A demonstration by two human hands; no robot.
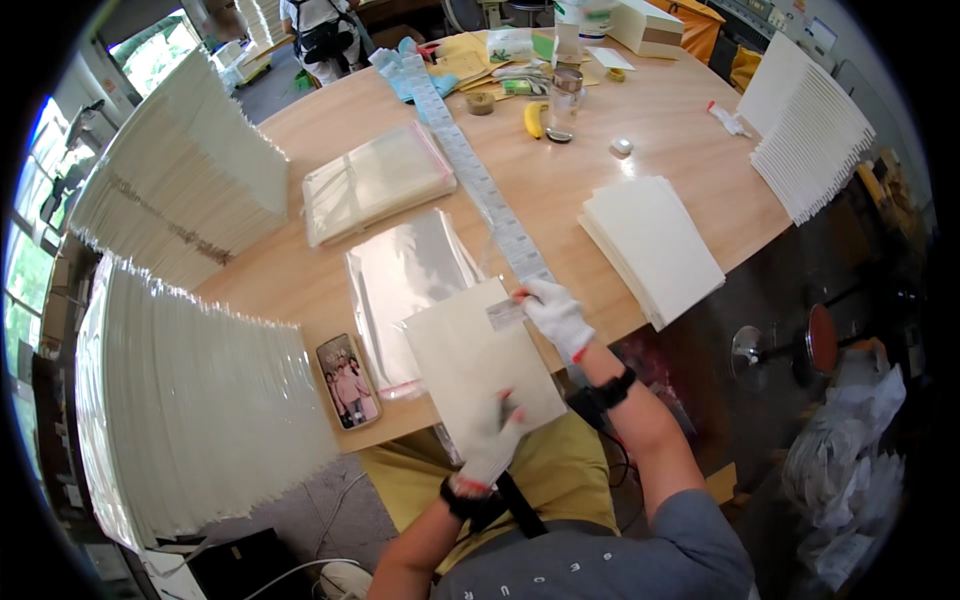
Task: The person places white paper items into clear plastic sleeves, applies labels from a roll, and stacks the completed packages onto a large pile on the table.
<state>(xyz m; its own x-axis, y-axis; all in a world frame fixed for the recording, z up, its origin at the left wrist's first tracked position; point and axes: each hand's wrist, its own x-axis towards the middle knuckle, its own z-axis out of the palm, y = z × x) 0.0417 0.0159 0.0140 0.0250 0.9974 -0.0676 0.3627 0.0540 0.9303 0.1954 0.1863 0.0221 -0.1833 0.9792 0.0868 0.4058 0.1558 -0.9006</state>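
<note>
A flat off-white board (465, 350), seemingly in a clear sleeve, lies at the table's front edge and overhangs my lap. My right hand (557, 315), in a white glove with bare fingertips, pinches a small printed label (506, 313) at the board's upper right corner. My left hand (492, 438), gloved the same way and slightly blurred, rests on the board's lower part with its fingertips apart. A long strip of labels (465, 165) runs from the far side of the table down to my right hand. Beneath the board's upper left lies a stack of clear plastic sleeves (400, 275).
Tall stacks of sleeved boards (200, 400) line the left side. A phone (348, 382) lies beside them. Further back is a bundle of sleeves (380, 180). White boards (655, 245) lie to the right, with a jar (563, 105) and banana (535, 120) beyond. A stool (820, 340) stands right.
</note>
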